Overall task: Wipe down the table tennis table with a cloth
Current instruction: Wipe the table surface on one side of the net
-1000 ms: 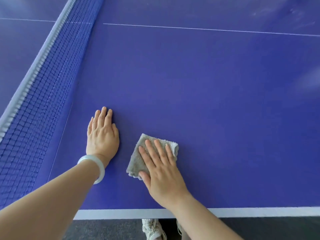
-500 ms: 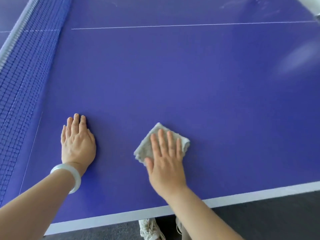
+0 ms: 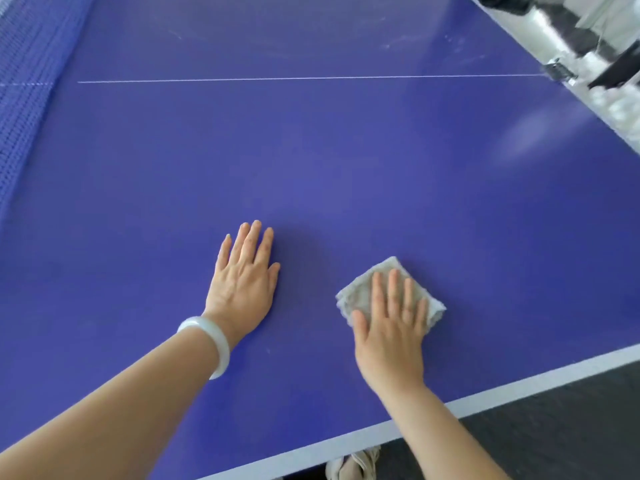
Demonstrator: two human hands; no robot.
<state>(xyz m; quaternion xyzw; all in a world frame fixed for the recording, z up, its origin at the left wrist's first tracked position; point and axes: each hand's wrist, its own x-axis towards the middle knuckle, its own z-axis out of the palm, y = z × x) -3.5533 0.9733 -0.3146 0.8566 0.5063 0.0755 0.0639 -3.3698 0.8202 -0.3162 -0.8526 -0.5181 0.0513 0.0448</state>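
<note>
Position: the folded grey cloth (image 3: 360,289) lies flat on the blue table tennis table (image 3: 346,150), near the white edge line (image 3: 519,386) on the person's side and well apart from the net (image 3: 27,98) at far left.

Right hand (image 3: 391,327): laid palm-down on the cloth, fingers straight and slightly spread, pressing it to the surface; nothing is pinched or curled round.

Left hand (image 3: 244,284): flat on bare table beside the cloth, fingers straight and close together, apart from the cloth; it appears to serve as a brace; a pale bangle (image 3: 207,341) sits on that wrist.

Condition of surface: pale smears (image 3: 408,43) show beyond the thin centre line (image 3: 311,78); the area around the hands shows only faint specks.

Assessment: wiping is under way, with much of the surface probably still to cover.

Recommendation: keep the palm weight even so the cloth does not bunch or slide out from under the fingers; work in overlapping straight passes; carry the strokes outward to the smeared far area; shift the bracing hand off ground already cleaned; refold the cloth once a face is soiled.
</note>
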